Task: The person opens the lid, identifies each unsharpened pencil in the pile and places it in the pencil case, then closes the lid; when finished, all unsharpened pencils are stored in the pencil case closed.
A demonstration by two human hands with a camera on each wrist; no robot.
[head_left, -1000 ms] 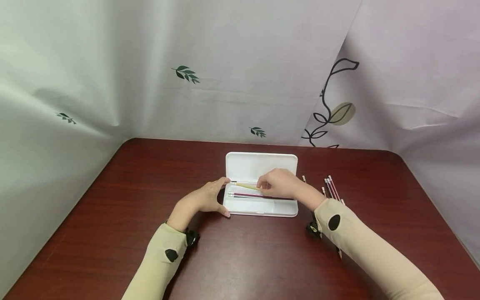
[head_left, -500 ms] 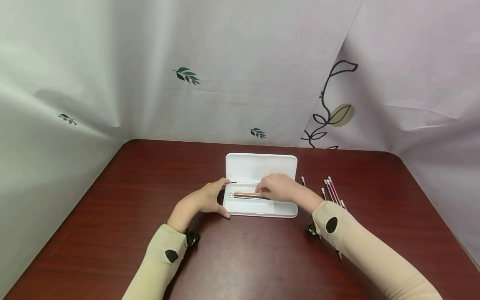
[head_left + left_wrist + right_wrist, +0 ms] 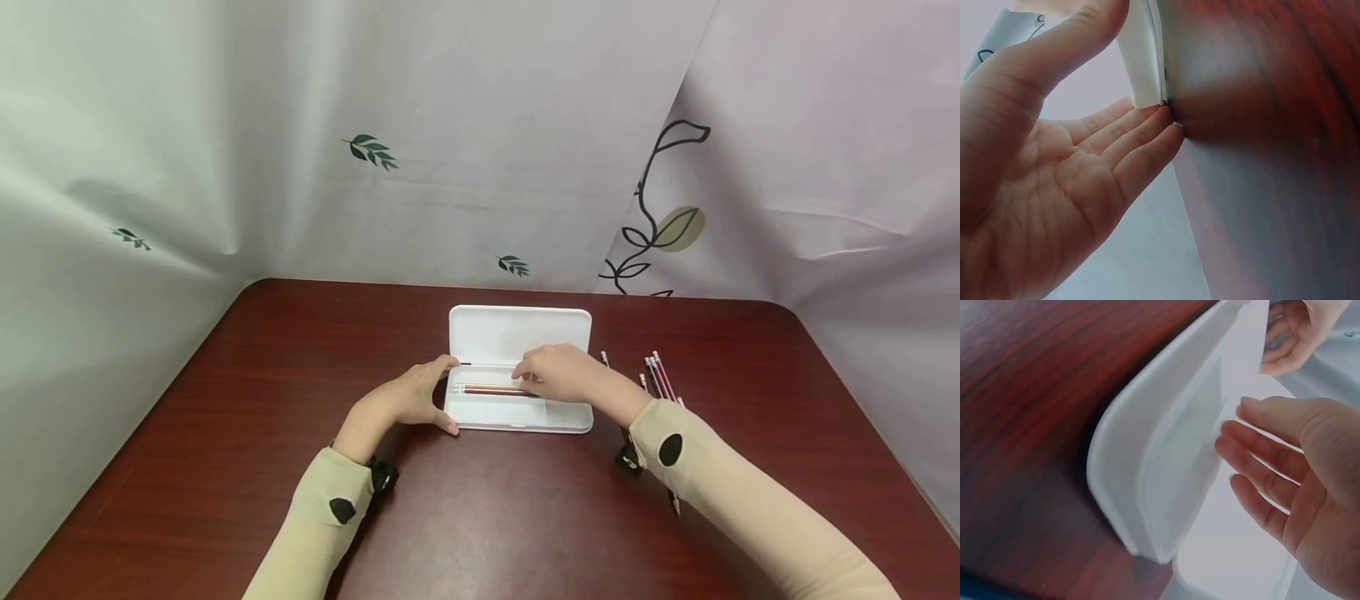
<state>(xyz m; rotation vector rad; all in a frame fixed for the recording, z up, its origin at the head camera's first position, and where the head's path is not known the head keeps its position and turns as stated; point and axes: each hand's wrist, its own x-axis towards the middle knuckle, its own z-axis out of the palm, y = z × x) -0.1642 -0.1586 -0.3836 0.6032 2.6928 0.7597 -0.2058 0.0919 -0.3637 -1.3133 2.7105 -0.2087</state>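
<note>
A white pencil case (image 3: 480,333) lies with its lid raised in the head view. Several pencils (image 3: 487,390), yellow, red and dark, lie side by side in its tray, white ends to the left. Their right ends are hidden by my right hand (image 3: 562,372), which hovers over the tray. In the right wrist view its thumb and fingers are loosely bent and apart, with nothing seen between them. My left hand (image 3: 408,396) spans the case's left end, thumb at the front corner and forefinger at the back. Its other fingers (image 3: 1141,147) reach straight to the case's end.
More pencils (image 3: 656,375) lie loose on the dark red table (image 3: 337,333), right of the case, partly beneath my right forearm. A pale curtain (image 3: 450,200) with leaf prints hangs behind the table and along its sides.
The yellow pencil, slanted in my right hand a second ago, now lies in the tray beside the others. My right hand's fingers have come off it; the left hand stays put.
</note>
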